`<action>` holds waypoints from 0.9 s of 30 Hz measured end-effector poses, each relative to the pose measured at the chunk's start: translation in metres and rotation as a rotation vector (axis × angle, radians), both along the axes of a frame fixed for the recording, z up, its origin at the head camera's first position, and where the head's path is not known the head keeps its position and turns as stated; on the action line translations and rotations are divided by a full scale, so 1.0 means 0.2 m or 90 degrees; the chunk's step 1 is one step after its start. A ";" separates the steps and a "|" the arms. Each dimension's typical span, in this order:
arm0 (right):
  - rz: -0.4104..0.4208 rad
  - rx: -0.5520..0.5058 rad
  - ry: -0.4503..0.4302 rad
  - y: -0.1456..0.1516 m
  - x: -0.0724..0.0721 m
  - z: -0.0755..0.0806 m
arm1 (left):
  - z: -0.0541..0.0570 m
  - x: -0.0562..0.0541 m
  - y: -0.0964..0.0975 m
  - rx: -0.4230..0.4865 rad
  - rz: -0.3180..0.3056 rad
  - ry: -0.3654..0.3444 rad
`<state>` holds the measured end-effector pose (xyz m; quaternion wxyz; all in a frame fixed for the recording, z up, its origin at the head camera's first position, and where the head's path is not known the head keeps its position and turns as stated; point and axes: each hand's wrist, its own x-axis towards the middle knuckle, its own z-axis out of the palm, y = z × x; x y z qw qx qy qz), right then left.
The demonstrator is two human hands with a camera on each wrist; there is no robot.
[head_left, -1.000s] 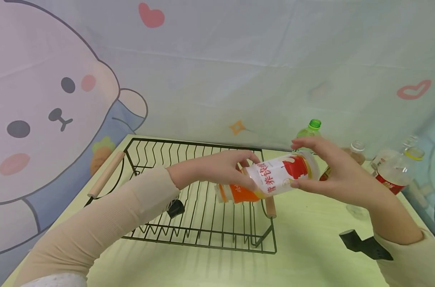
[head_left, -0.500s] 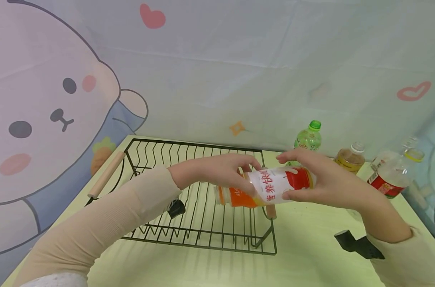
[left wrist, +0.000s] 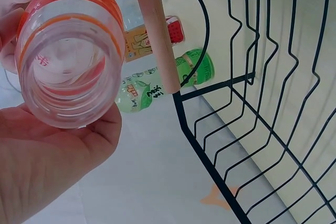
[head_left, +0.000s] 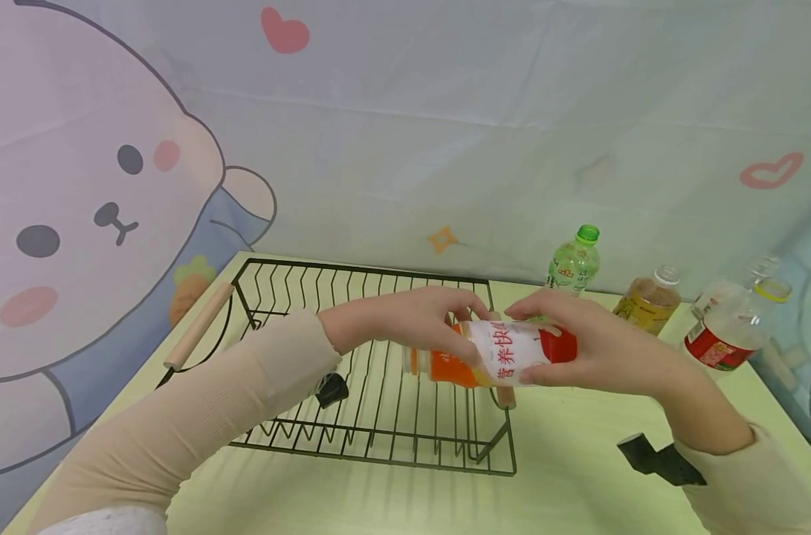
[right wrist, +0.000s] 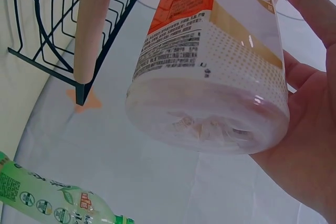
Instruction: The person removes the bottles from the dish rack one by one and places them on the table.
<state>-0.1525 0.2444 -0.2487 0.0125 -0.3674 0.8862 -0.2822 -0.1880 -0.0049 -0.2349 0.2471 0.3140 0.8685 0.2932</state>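
Observation:
A clear plastic bottle (head_left: 515,349) with a white, orange and red label lies on its side in the air, over the right end of the black wire dish rack (head_left: 392,461). My left hand (head_left: 425,319) grips it near the neck, which points left. At the base end, my right hand (head_left: 595,345) holds it with thumb in front and fingers behind. In the left wrist view the bottle's capless mouth (left wrist: 71,85) faces the camera, and its inside looks empty. The right wrist view shows the bottle's clear base (right wrist: 210,116) beside the palm.
Several capless bottles stand at the back right: a green one (head_left: 574,264), one with a yellow label (head_left: 648,303), and one with a red label (head_left: 722,338). The rack has wooden handles (head_left: 199,327). A printed cloth (head_left: 392,148) hangs behind the table.
My right hand has moved left and down, closing in around the bottle's base. The bottle has swung from tilted to nearly level, while my left hand has hardly moved.

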 end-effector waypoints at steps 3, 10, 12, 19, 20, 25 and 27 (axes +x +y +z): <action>0.008 -0.002 -0.004 -0.01 0.00 -0.01 | 0.00 0.00 0.00 0.001 0.000 0.000; 0.017 -0.004 -0.013 -0.02 0.00 -0.03 | 0.00 0.01 0.00 0.009 0.008 -0.021; 0.016 0.001 -0.013 -0.02 0.00 -0.03 | 0.00 0.01 0.00 0.008 0.006 -0.021; 0.012 0.016 -0.005 -0.04 0.00 -0.07 | -0.01 0.00 0.01 0.001 -0.002 -0.005; 0.010 0.018 -0.004 -0.04 0.00 -0.07 | -0.01 0.00 0.01 -0.002 -0.003 0.001; 0.000 0.031 -0.009 -0.03 0.00 -0.07 | -0.01 0.00 0.02 -0.014 -0.006 0.023; -0.002 0.034 -0.013 -0.03 0.00 -0.08 | -0.01 0.00 0.02 -0.015 -0.005 0.024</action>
